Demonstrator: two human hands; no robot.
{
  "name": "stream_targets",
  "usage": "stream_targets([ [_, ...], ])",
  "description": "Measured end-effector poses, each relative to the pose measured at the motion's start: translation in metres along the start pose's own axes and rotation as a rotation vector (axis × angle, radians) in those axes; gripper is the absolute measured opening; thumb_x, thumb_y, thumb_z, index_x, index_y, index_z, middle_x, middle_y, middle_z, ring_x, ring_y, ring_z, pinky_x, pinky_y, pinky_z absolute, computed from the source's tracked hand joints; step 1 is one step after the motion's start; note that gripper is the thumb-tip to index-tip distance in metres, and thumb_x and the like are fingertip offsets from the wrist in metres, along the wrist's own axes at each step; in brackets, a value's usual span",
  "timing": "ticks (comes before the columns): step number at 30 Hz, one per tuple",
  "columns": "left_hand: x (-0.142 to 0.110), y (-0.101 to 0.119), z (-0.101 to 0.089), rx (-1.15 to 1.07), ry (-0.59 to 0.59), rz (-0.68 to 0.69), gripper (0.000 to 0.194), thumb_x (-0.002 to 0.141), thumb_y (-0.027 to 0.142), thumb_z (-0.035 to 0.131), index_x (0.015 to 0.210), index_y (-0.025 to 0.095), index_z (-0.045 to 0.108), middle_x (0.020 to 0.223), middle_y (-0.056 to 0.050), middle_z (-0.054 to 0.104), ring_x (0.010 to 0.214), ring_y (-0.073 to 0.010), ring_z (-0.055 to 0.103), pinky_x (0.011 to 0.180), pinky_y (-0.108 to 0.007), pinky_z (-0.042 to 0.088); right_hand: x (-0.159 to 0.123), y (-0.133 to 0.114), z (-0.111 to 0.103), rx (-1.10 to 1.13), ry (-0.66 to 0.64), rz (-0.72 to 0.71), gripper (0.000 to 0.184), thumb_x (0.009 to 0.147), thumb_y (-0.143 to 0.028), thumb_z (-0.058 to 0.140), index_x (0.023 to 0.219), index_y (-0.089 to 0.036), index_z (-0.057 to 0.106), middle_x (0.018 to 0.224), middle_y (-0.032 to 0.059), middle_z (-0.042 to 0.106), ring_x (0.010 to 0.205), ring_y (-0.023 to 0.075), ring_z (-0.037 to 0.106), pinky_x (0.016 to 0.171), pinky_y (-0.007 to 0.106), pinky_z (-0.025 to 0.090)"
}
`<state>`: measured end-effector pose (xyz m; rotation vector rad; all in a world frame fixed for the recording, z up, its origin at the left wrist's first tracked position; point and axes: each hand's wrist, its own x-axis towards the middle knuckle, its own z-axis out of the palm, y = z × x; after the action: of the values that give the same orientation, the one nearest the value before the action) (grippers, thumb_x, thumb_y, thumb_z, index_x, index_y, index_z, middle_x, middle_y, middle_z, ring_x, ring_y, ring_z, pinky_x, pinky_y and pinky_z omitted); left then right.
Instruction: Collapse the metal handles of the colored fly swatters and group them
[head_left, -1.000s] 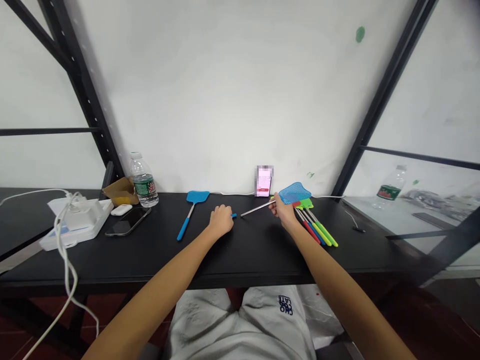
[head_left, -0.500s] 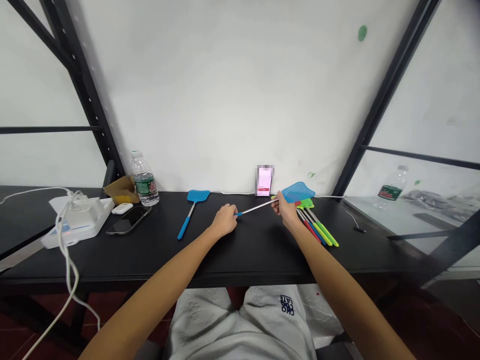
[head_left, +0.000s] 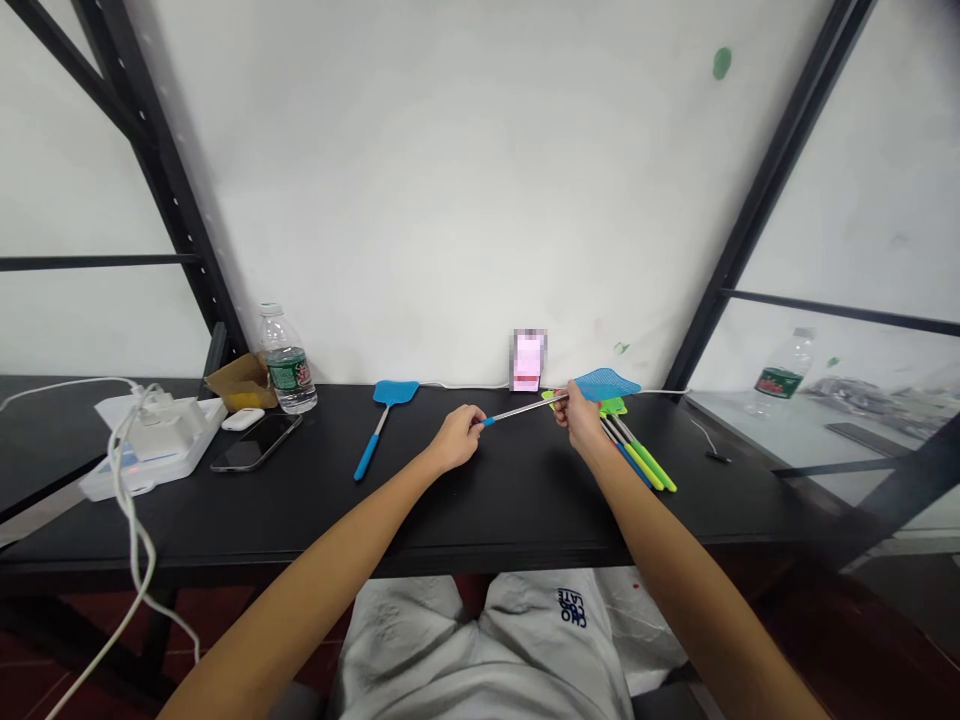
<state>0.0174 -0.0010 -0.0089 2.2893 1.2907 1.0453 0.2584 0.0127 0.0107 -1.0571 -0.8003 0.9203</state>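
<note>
A plain, bare workroom, by the look of it: a scuffed white wall [head_left: 420,180], slotted black steel rack uprights [head_left: 176,200] around a black table [head_left: 525,510], and a glass shelf [head_left: 810,440] to the right. A charging power strip [head_left: 154,445], smartphone [head_left: 255,442] and water bottle [head_left: 287,365] add everyday desk clutter

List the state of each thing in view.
Blue swatter: held in both hands, metal shaft bare.
Left hand: on its blue grip.
Right hand: on its shaft, near the head.
Other blue swatter: lying flat.
Multicolored swatters: piled flat.
Phone: flat, screen dark.
Water bottle: upright, capped.
</note>
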Motion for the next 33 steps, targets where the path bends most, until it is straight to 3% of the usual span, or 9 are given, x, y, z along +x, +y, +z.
stream_targets([
  [5,-0.002,0.002,0.001,-0.011,0.002,0.046,0.012,0.085,0.014,0.051,0.09,0.017,0.061,0.084,-0.003,0.063,0.077,-0.0152,0.059,0.073,-0.028,0.047,-0.002,0.001,0.001,-0.009,-0.042,0.0,0.035,0.087,-0.046,0.053,0.069,-0.016,0.054,0.047,-0.0023,0.048,0.036,0.0066,0.038,0.033,0.019,0.023],
  [12,-0.006,0.011,0.006,-0.042,-0.022,0.09,0.01,0.085,0.017,0.052,0.087,0.017,0.061,0.079,-0.002,0.064,0.072,-0.014,0.058,0.068,-0.026,0.045,-0.021,0.012,0.013,-0.102,-0.359,0.037,0.043,0.08,-0.06,0.059,0.075,-0.017,0.055,0.05,-0.0014,0.053,0.037,0.0074,0.041,0.035,0.019,0.025],
  [19,-0.011,0.022,0.004,-0.115,-0.078,0.071,0.015,0.086,0.032,0.054,0.083,0.018,0.06,0.073,0.0,0.065,0.066,-0.0125,0.057,0.062,-0.024,0.043,-0.024,0.022,0.017,-0.249,-0.423,0.016,0.049,0.081,-0.065,0.054,0.07,-0.018,0.053,0.05,-0.0005,0.053,0.038,0.0082,0.044,0.035,0.019,0.026],
  [24,-0.015,0.033,-0.001,-0.175,-0.131,0.023,0.029,0.089,0.044,0.048,0.081,0.018,0.058,0.057,0.003,0.058,0.05,-0.0103,0.051,0.052,-0.022,0.038,-0.037,0.023,0.025,-0.25,-0.556,0.047,0.052,0.082,-0.061,0.056,0.058,-0.021,0.033,0.045,-0.0061,0.035,0.037,0.0064,0.038,0.036,0.019,0.022],
  [29,-0.015,0.038,-0.005,-0.221,-0.207,-0.032,0.035,0.089,0.048,0.045,0.078,0.017,0.057,0.051,0.003,0.055,0.042,-0.0097,0.048,0.047,-0.022,0.035,-0.049,0.025,0.03,-0.174,-0.745,0.168,0.052,0.08,-0.058,0.061,0.06,-0.022,0.029,0.049,-0.0091,0.026,0.039,0.0049,0.03,0.037,0.018,0.018],
  [33,-0.011,0.038,-0.003,-0.157,-0.191,0.043,0.034,0.088,0.041,0.044,0.066,0.017,0.054,0.049,0.003,0.051,0.046,-0.0095,0.045,0.05,-0.022,0.032,-0.051,0.027,0.035,-0.109,-0.74,0.235,0.05,0.078,-0.053,0.065,0.062,-0.022,0.03,0.05,-0.0107,0.023,0.039,0.0039,0.026,0.037,0.017,0.016],
])
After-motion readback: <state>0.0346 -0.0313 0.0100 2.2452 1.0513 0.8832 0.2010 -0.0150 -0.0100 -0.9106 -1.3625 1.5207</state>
